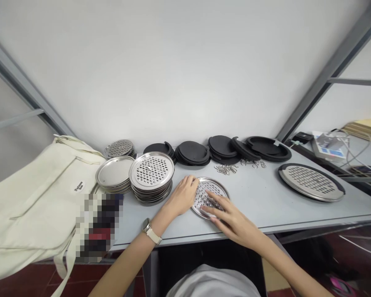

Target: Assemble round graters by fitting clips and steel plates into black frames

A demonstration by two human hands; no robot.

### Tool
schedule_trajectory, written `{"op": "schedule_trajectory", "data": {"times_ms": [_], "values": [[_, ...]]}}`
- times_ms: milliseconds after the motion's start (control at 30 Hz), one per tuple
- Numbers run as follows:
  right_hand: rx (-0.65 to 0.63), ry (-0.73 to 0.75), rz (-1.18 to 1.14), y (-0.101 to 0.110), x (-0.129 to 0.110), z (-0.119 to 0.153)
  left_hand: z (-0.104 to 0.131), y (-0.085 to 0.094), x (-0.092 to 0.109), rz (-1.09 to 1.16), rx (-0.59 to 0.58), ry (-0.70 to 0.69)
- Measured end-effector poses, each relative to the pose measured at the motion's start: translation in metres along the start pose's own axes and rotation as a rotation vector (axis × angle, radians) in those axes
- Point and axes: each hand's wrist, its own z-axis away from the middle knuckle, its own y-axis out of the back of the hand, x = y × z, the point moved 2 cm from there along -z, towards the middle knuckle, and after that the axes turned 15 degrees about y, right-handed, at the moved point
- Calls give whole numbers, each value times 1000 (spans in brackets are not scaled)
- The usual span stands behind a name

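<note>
A round metal grater plate (217, 186) with rows of raised holes lies on the table in front of me. My left hand (183, 196), a watch on its wrist, has its fingers bent together round the plate's left edge; the fingertips are partly hidden. Over the right part of the same plate, my right hand (227, 214) reaches in with fingers spread, the tips touching or just above the holes. To the left of my left hand stands a stack of similar grater plates (152, 171), beside a stack of plain metal discs (113, 172).
Black round lids (192, 152) stand in piles along the wall, with small metal clips (226, 169) before them. A black-rimmed grater (312, 181) lies at the right. A cream bag (40, 198) covers the left end. Metal frame posts (324, 74) rise at both sides.
</note>
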Motion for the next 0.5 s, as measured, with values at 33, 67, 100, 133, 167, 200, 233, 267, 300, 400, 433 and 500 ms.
{"op": "schedule_trajectory", "data": {"times_ms": [33, 67, 100, 133, 167, 200, 233, 267, 300, 400, 433, 500], "values": [[69, -54, -30, 1, 3, 1, 0, 0, 0, -7, 3, 1], [158, -122, -49, 3, 7, 3, 0, 0, 0, -15, 8, 1], [255, -199, -52, 5, 12, 5, -1, 1, 0, -24, 16, 1], [342, -273, -42, 6, 16, 7, -1, 1, 0, -36, 24, 1], [407, -338, -21, 6, 21, 9, -1, 2, 1, -47, 32, 0], [442, -387, 6, 5, 25, 10, -1, 3, 1, -53, 41, 3], [456, -424, 34, 3, 28, 12, -1, 4, 2, -54, 48, 7], [448, -450, 57, 1, 31, 13, -2, 5, 2, -48, 52, 13], [436, -469, 71, -1, 34, 14, -1, 6, 2, -36, 55, 20], [403, -486, 46, -4, 40, 15, -1, 7, 2, -17, 60, 56], [396, -482, 20, -3, 41, 15, -1, 7, 1, -19, 60, 69], [378, -470, -39, 1, 46, 12, 0, 8, 1, -18, 72, 91]]}}
